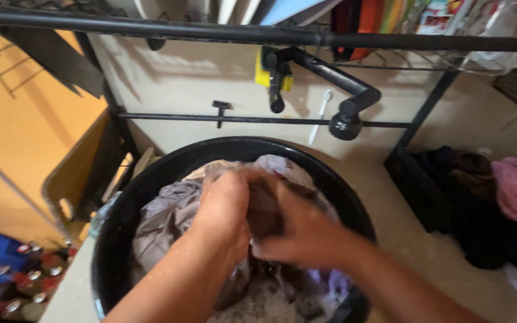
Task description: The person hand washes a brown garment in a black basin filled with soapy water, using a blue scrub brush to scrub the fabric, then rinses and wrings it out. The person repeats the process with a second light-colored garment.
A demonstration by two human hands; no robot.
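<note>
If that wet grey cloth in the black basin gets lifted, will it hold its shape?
Probably not: the grey cloth lies crumpled in folds, so it likely droops. It looks soaked, so probably heavy and dripping. Both hands, left hand and right hand, grip it.

Two bare forearms show above the black tub (151,179), each ending in a hand with no glove. No sleeve covers either arm as far as the lower edge of the view; both are uncovered from wrist to elbow. The left hand (225,200) and its forearm are wet, dotted with small water drops and flecks of suds that shine in the light. The right hand (303,230) is blurred, so its fingers cannot be told apart. No ring, watch or band shows on either wrist.
</note>
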